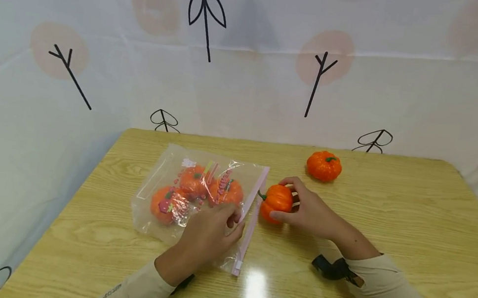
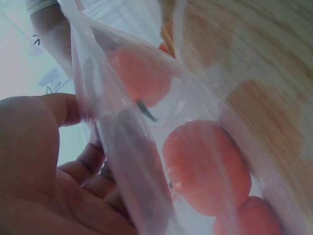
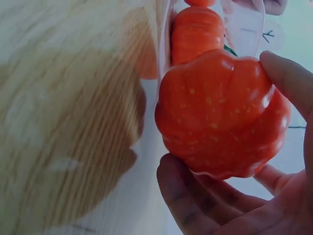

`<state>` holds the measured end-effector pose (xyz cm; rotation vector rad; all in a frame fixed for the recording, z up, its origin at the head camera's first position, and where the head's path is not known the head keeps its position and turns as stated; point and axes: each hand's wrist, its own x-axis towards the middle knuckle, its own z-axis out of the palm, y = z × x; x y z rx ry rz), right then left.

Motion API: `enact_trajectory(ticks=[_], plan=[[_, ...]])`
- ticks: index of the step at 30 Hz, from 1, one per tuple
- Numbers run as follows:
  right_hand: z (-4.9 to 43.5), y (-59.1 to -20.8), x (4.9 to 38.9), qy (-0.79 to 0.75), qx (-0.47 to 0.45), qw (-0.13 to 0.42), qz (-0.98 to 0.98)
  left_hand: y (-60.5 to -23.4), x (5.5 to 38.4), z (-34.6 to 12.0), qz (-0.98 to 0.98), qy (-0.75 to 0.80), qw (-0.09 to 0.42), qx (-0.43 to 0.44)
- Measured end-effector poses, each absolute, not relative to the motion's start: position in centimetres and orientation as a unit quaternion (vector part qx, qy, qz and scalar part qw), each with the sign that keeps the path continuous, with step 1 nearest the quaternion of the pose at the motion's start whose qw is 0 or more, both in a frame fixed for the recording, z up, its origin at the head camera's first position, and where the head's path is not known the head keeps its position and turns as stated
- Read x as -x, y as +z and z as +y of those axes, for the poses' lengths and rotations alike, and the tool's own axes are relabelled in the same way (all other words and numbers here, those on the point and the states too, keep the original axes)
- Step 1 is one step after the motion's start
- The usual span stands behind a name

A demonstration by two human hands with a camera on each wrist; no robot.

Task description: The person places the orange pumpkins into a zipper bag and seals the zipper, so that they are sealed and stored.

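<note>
You have one clear zip bag (image 1: 157, 174) lying on the table, with three orange pumpkins (image 1: 168, 205) inside it, seen through the printed film. At the bag's near right part, your left hand (image 1: 211, 232) pinches its opening edge between thumb and fingers. Just right of the bag's mouth is one held pumpkin (image 1: 277, 204), its green stem toward the bag, gripped between the thumb and fingers of your right hand (image 1: 311, 212). Farther right and beyond the bag sits one loose pumpkin (image 1: 324, 166), making five in all. Under the bag, the table (image 1: 414, 215) has a pale wood grain and a bright glare; behind it hangs one white cloth (image 1: 251, 86) with black plant drawings and pinkish blots.
</note>
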<state>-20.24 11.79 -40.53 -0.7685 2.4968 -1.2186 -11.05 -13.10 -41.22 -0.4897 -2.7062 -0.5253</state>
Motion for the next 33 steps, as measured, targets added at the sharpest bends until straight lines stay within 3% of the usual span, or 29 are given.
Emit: enact_trajectory(ticks=[16, 33], plan=[[11.0, -40.9, 19.6, -0.451, 0.280, 0.158, 0.832, -41.0, 11.1, -13.0, -0.948, -0.187, 0.186, 0.179], [10.2, -41.1, 19.0, -0.460, 0.293, 0.177, 0.819, -40.9, 11.0, -13.1, -0.950, -0.193, 0.169, 0.175]])
